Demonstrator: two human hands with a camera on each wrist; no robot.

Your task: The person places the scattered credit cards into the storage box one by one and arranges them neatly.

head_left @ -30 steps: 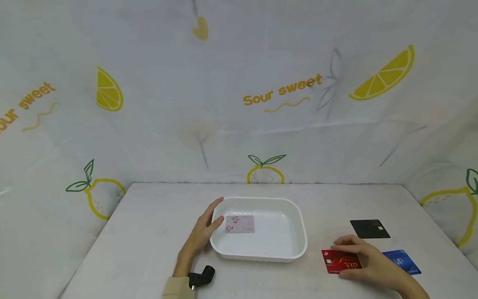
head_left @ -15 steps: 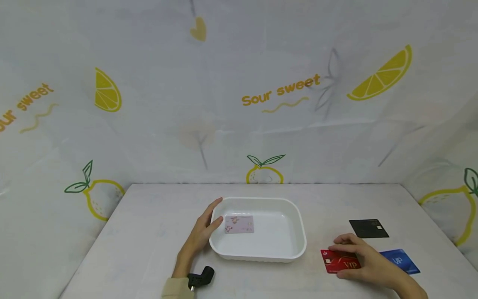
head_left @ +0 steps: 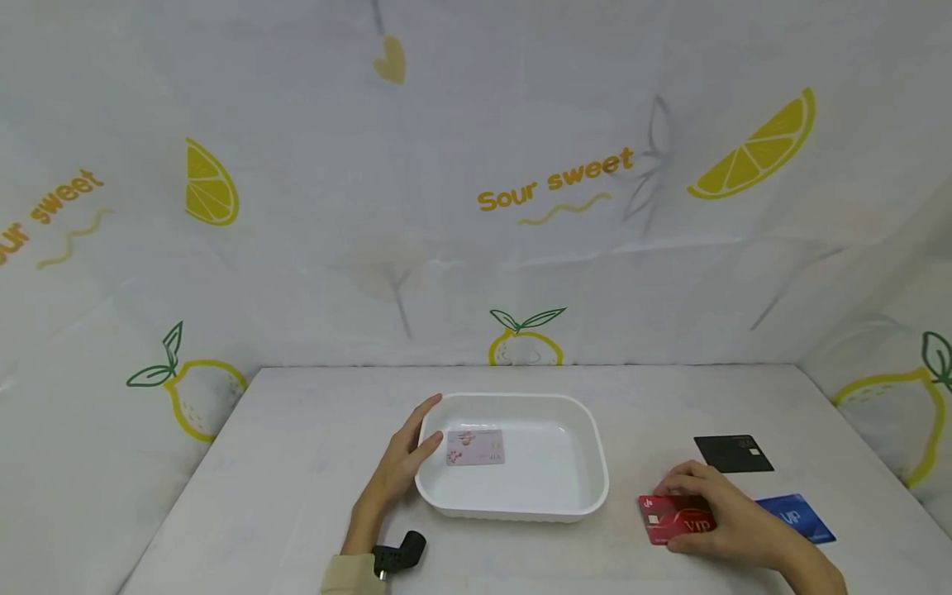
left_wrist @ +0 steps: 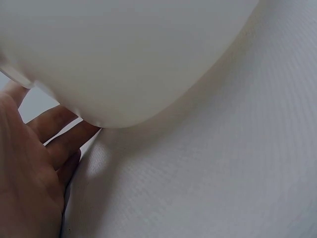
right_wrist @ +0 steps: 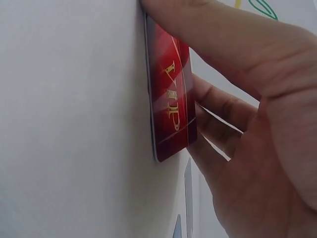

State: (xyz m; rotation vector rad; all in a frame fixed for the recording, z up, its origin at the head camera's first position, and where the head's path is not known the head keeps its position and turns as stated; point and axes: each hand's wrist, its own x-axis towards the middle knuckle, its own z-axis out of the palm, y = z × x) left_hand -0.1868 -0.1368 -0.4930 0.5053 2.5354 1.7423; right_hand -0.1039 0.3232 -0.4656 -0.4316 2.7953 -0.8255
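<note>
In the head view my left hand (head_left: 402,459) holds the left side of a white plastic tray (head_left: 554,487), thumb over the rim and fingers along the outside. Its fingers press against the outer wall of the tray (left_wrist: 129,64) in the left wrist view. A pink card (head_left: 476,447) lies flat inside the tray, toward the left. To the right of the tray, my right hand (head_left: 732,516) pinches a red VIP card (head_left: 664,521) by its opposite long edges, thumb on the near one. The right wrist view shows this red card (right_wrist: 171,94) at the table surface, between thumb and fingers.
A black card (head_left: 729,453) lies behind the right hand, and a blue VIP card (head_left: 799,514) is partly covered by that hand. A black device (head_left: 402,552) is strapped at the left wrist. White lemon-print cloth (head_left: 297,273) hangs behind the table.
The right fingers have drawn in closer around the red card's far edge. The left hand and tray keep their places; the whole view shifts slightly.
</note>
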